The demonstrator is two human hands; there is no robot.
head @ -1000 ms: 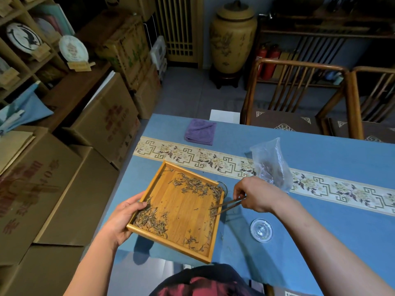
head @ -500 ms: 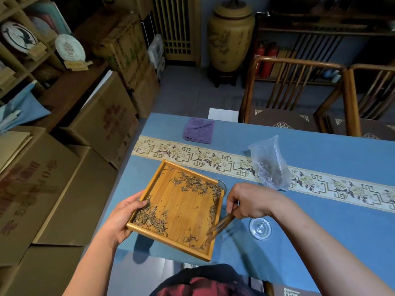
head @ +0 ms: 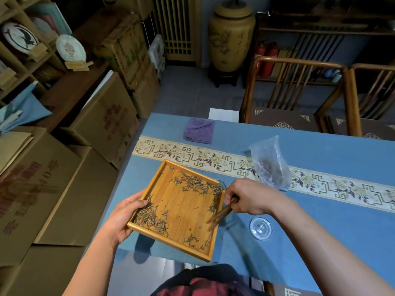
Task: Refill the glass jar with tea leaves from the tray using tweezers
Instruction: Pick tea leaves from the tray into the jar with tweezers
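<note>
My left hand (head: 126, 216) grips the left edge of a square bamboo tray (head: 181, 210), held tilted above the blue table. Dry tea leaves (head: 151, 218) lie in clumps at the tray's near-left corner, along its far side and near its right edge. My right hand (head: 250, 197) holds wooden tweezers (head: 221, 213), their tips down over the tray's right edge among the leaves. The glass jar (head: 222, 183) is mostly hidden behind the tray's far right corner; only a bit of its rim shows. A round glass lid (head: 260, 228) lies on the cloth to the right.
A clear plastic bag (head: 271, 165) with some tea stands on the patterned runner (head: 320, 184). A folded purple cloth (head: 199, 130) lies at the table's far side. Wooden chairs (head: 299, 95) stand behind the table, cardboard boxes (head: 102, 120) to its left.
My right hand swung the tweezers from pointing level at the tray's right edge to pointing down toward its near right side. The tray and left hand stayed almost still.
</note>
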